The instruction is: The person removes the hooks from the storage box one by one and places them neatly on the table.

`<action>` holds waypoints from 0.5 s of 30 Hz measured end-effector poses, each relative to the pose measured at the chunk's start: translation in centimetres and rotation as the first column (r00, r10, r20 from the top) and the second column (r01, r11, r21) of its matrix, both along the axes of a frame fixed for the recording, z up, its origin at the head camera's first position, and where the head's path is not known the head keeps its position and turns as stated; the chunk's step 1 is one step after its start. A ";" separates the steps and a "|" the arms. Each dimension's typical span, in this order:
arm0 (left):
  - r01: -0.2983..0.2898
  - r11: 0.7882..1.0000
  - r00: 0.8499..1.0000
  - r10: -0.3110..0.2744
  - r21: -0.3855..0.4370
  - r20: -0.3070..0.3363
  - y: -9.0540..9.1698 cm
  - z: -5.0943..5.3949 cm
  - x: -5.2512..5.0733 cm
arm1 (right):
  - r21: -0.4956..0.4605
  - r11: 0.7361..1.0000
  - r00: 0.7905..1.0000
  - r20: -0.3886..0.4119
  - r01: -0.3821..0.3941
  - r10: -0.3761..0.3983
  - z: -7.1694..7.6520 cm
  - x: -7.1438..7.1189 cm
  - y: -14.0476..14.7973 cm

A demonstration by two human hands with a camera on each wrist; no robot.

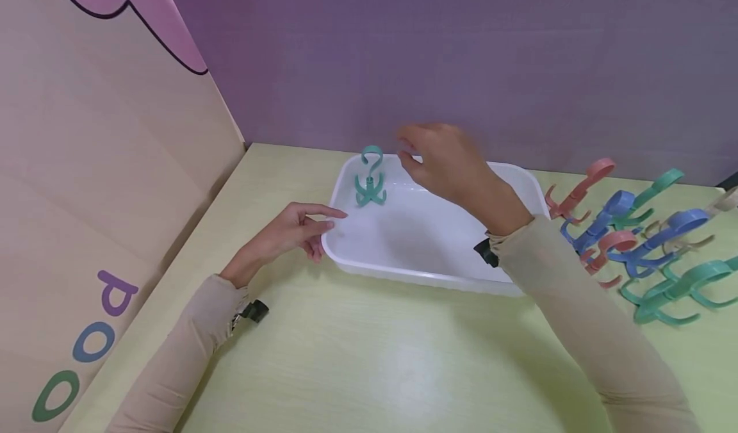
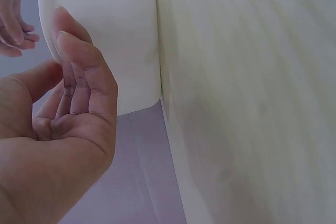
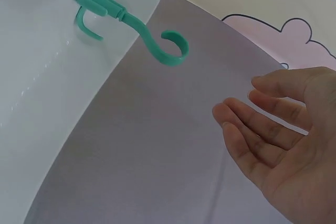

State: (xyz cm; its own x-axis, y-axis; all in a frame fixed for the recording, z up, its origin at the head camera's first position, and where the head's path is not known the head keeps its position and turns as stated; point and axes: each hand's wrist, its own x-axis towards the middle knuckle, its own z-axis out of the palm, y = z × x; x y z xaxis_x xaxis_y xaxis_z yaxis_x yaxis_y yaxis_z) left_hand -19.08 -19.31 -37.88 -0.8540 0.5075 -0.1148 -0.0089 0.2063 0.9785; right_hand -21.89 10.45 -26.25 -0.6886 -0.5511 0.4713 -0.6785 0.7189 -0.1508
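A green swivel hook hanger (image 1: 370,189) with several small prongs stands inside the white tray (image 1: 435,279), at its back left corner. Its curved top hook rises above the rim. My left hand (image 1: 294,225) holds the tray's left rim between thumb and fingers; the left wrist view has the fingers (image 2: 100,77) curled against the outer wall. Above the tray's back edge, to the right of the green hanger, hovers my right hand (image 1: 446,164). Its loosely bent fingers hold nothing, and the right wrist view shows a gap between them and the hanger's hook (image 3: 176,51).
Several more hook hangers in red, blue, green and beige stand or lie at the tray's right, among them a blue hanger (image 1: 663,241) and a large green hanger (image 1: 686,285). A purple-grey panel (image 1: 461,55) rises behind the table (image 1: 369,350); a printed panel (image 1: 86,164) borders the left.
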 end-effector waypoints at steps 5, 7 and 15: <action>0.002 1.000 1.000 -0.002 -0.001 0.002 0.0 0.1 0.0 | -0.001 1.000 0.998 0.065 0.006 -0.006 -0.7 -1.2 -1.2; 0.001 1.000 1.000 -0.001 -0.004 0.004 0.0 0.2 0.1 | 0.006 1.000 0.997 0.082 0.009 -0.009 -0.9 -1.7 -1.7; -0.002 1.000 1.000 0.002 -0.003 0.002 0.0 0.1 0.1 | 0.046 0.998 0.984 0.176 0.031 -0.038 -1.7 -3.5 -3.0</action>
